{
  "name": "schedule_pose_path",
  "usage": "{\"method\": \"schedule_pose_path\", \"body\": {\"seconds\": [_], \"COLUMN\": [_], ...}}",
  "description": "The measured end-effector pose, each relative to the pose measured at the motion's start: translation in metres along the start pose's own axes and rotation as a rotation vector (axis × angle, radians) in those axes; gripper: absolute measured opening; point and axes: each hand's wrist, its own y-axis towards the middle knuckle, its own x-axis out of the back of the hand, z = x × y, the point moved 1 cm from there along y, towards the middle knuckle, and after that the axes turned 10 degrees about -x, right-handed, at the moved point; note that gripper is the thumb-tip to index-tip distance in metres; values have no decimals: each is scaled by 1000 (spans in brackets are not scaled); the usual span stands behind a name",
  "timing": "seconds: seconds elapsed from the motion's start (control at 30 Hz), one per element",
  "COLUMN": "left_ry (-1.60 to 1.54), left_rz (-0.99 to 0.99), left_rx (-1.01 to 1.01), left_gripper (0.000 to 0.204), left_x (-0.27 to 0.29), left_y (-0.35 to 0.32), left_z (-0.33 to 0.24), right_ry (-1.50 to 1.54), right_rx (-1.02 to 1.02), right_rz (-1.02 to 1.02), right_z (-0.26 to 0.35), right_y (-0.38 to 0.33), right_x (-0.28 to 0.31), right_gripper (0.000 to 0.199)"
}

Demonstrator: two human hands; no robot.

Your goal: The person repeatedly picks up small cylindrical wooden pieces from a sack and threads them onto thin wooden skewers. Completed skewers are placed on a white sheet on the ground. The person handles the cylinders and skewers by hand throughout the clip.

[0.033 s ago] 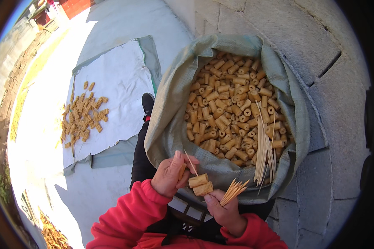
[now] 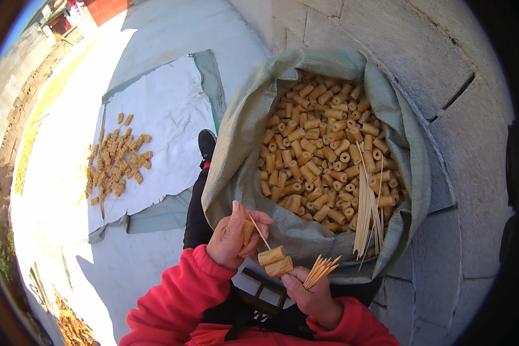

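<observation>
My left hand [image 2: 232,235] is closed on a tan roll-shaped piece [image 2: 248,232] between thumb and fingers. Beside it rises the bare end of a thin wooden skewer [image 2: 260,234]. Two more tan rolls [image 2: 275,260] sit side by side on that skewer, which my right hand [image 2: 310,292] pinches just below them. A bundle of pointed skewers [image 2: 322,270] also sticks out of my right fist. Both hands are at the near edge of a large greenish woven sack [image 2: 230,167], full of the same short tan rolls [image 2: 323,155].
Loose skewers [image 2: 365,207] lean on the sack's right inner side. On the left, a pile of skewered roll pieces [image 2: 118,158] lies on a white sheet [image 2: 161,104]. My black shoe [image 2: 206,144] is between sheet and sack. A block wall [image 2: 421,63] stands at the right.
My left hand has shifted slightly left and up. The rolls on the skewer have moved a little left and down with my right hand. Both hands keep their hold.
</observation>
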Motion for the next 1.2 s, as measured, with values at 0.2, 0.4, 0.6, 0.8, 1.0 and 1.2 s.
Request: {"method": "schedule_pose_path", "body": {"seconds": [0.2,0.4,0.6,0.8,1.0,1.2], "left_ry": [65,718,784,163,338,752], "left_rz": [76,276,323,7,142,362], "left_rx": [-43,-261,-80,37,139,-255], "left_gripper": [72,60,56,29,27,36], "left_x": [24,35,22,37,3,-37], "left_y": [4,7,3,3,-1,60], "left_z": [-21,-29,-36,-19,-5,-31], "right_ry": [-42,-138,-19,20,92,343], "right_rx": [-91,-44,-149,-136,-2,92], "right_rz": [78,127,21,-45,-93,-228], "right_z": [15,7,14,2,12,-1], "right_y": [-2,1,0,-4,2,-6], "right_x": [-2,3,-6,-1,0,8], "right_gripper": [18,20,18,19,16,14]}}
